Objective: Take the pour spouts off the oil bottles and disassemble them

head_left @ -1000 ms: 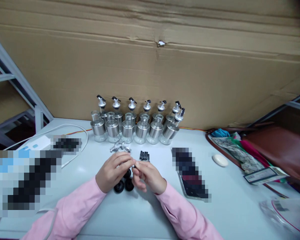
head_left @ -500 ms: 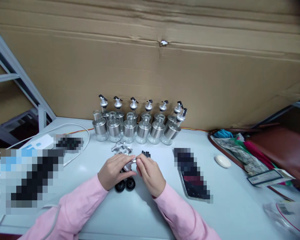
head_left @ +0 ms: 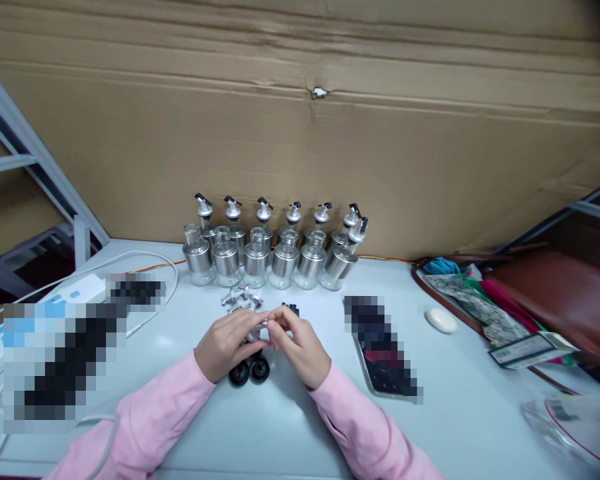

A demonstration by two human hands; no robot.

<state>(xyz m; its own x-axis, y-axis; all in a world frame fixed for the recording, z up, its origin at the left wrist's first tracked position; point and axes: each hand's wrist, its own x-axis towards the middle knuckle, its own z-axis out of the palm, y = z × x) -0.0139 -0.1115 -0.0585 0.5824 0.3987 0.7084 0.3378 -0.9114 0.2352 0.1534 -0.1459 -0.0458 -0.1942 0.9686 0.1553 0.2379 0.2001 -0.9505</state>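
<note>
My left hand (head_left: 225, 343) is closed around a silver pourer spout (head_left: 254, 333), thumb below and fingers above. At the spout's narrow end, the fingers of my right hand (head_left: 301, 348) pinch together and hide most of what they grip. Black round stoppers (head_left: 259, 369) lie just below my left fingers. Beyond my hands is a small pile of silver pourer spouts (head_left: 241, 297), and small black pieces (head_left: 292, 309) show behind my right fingers.
Glass bottles with steel bands (head_left: 256, 261) stand in two rows; several carry pourers with black flaps (head_left: 264, 208). A phone (head_left: 387, 363), partly pixelated, lies right, near a white oval object (head_left: 441, 320). Left are a power strip (head_left: 83, 288) and white cable (head_left: 173, 257). Cardboard (head_left: 180, 147) rises behind.
My right fingers have curled in closer over the spout's end, covering more of it. My left hand keeps its hold. The whole view has shifted slightly.
</note>
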